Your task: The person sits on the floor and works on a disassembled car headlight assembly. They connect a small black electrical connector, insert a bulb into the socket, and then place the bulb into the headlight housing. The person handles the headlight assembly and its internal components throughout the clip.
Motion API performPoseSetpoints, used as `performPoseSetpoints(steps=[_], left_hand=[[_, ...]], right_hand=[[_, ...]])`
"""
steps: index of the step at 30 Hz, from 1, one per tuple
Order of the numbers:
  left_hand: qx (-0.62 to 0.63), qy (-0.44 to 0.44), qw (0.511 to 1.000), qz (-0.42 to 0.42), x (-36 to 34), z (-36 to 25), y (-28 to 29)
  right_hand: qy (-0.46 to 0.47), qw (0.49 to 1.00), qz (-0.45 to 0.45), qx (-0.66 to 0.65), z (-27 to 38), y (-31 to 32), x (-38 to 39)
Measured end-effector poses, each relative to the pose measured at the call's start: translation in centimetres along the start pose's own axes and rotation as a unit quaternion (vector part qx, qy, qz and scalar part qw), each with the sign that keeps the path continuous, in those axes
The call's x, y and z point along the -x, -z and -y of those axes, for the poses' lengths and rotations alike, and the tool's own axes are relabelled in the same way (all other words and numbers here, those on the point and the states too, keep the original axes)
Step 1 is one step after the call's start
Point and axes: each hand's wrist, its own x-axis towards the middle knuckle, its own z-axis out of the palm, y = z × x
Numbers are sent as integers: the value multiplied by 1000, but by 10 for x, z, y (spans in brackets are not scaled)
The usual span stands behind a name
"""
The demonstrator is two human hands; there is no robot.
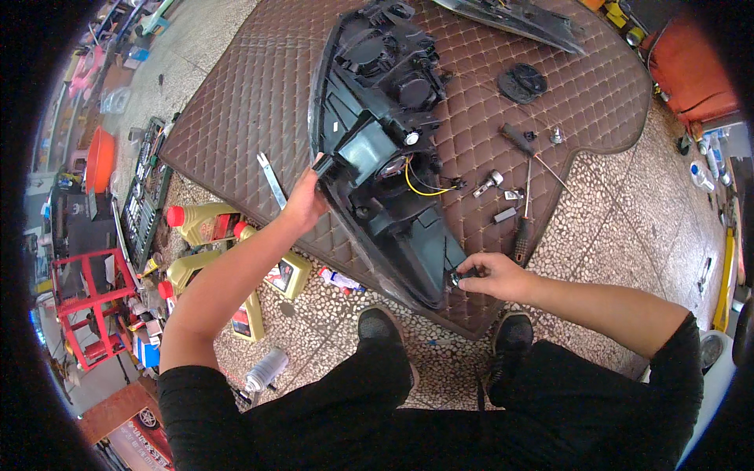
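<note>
A large black car headlight lies with its back side up on a brown quilted mat. My left hand grips its left edge, the fingers partly hidden by the housing. At the headlight's near end, my right hand pinches a small dark piece between thumb and fingers. A thin black wire runs up from that piece along the housing; its exact kind is too small to tell. From the middle of the housing hang yellow and black wires with a small connector.
Right of the headlight lie screwdrivers, a bulb and a round black cover. A flat metal pry tool rests left. Another lamp part sits at the far edge. Yellow bottles stand near my left arm.
</note>
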Motion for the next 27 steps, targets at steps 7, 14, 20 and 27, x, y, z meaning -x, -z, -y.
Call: performPoseSetpoints(steps=[7, 14, 20, 27], left_hand=[[-26, -16, 1000, -5, -9, 6, 14], [-50, -18, 998, -21, -9, 5, 18], [-55, -26, 998, -16, -10, 8, 21], [-66, -37, 997, -30, -14, 12, 31]], right_hand=[[22, 975, -222, -11, -15, 18, -4], [-9, 945, -171, 277, -29, 24, -14], [13, 890, -92, 446, -34, 16, -27], [10, 867, -75, 493, -38, 13, -32]])
